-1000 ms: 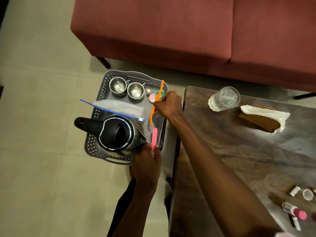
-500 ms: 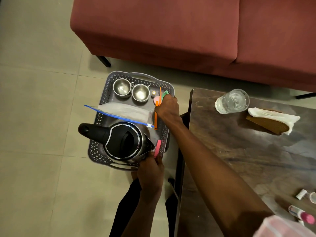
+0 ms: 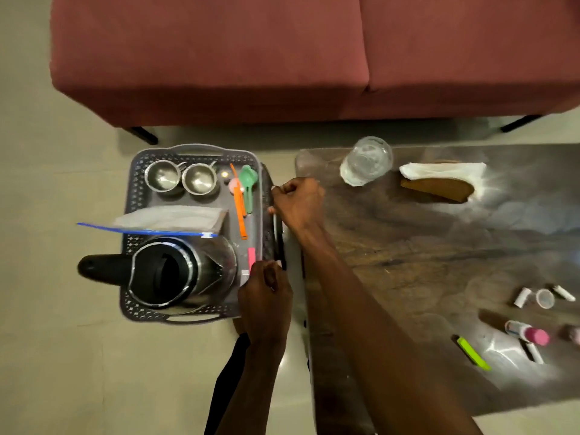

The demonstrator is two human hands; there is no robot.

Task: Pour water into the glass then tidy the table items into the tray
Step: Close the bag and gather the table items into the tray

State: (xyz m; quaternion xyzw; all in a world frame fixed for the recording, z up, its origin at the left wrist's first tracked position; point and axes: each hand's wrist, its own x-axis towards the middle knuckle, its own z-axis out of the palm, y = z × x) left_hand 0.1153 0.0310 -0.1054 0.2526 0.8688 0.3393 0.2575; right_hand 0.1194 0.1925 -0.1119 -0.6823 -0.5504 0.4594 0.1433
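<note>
A grey perforated tray (image 3: 135, 196) sits on the floor left of the dark table (image 3: 423, 252). In it are a black-lidded steel kettle (image 3: 175, 274), two steel cups (image 3: 180, 178), a zip bag (image 3: 169, 218), an orange spoon (image 3: 240, 211) and a green spoon (image 3: 248, 183). My right hand (image 3: 298, 202) is curled over the tray's right rim beside a dark slim bar. My left hand (image 3: 266, 296) is closed at the tray's front right corner, where a pink stick (image 3: 251, 257) pokes out of its fingers. The glass (image 3: 368, 158) with water stands on the table's far edge.
A red sofa (image 3: 282, 58) stands behind the tray and table. On the table lie a white napkin over a brown piece (image 3: 439, 180), small white tubes and a cap (image 3: 544, 298), a pink-capped tube (image 3: 527, 332) and a green stick (image 3: 474, 354).
My right hand let go of the orange spoon, which now lies in the tray, and drew back to the tray's right rim. My left hand stays at the corner with the pink stick.
</note>
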